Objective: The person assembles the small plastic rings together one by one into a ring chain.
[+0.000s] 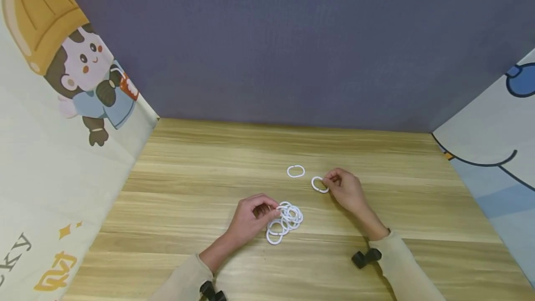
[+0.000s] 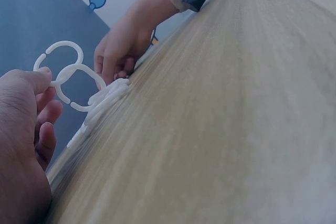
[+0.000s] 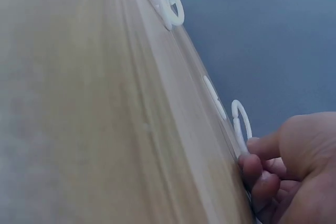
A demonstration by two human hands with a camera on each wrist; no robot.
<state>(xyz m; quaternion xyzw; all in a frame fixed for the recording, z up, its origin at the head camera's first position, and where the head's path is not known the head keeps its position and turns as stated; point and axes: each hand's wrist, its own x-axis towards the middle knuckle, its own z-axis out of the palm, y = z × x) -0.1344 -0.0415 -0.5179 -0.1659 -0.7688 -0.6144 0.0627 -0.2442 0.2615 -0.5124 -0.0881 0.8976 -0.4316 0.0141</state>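
My left hand (image 1: 250, 217) pinches a white plastic ring (image 2: 64, 44) between thumb and fingertips, at the left side of a pile of white rings (image 1: 292, 217). In the left wrist view a second ring (image 2: 86, 69) hangs linked through the held one, and the rest of the pile slopes down to the table. Further right, my right hand (image 1: 346, 192) pinches a single white ring (image 1: 316, 185) by its right side. That ring is an oval with a small gap, seen tilted up in the right wrist view (image 3: 241, 124). Another loose oval ring (image 1: 296, 171) lies flat to its upper left.
All of this is on a wood-grain table (image 1: 188, 166). A dark grey-blue panel (image 1: 292, 50) rises along the back edge. Printed side panels with cartoon figures stand at the left (image 1: 125, 161) and right (image 1: 480, 152).
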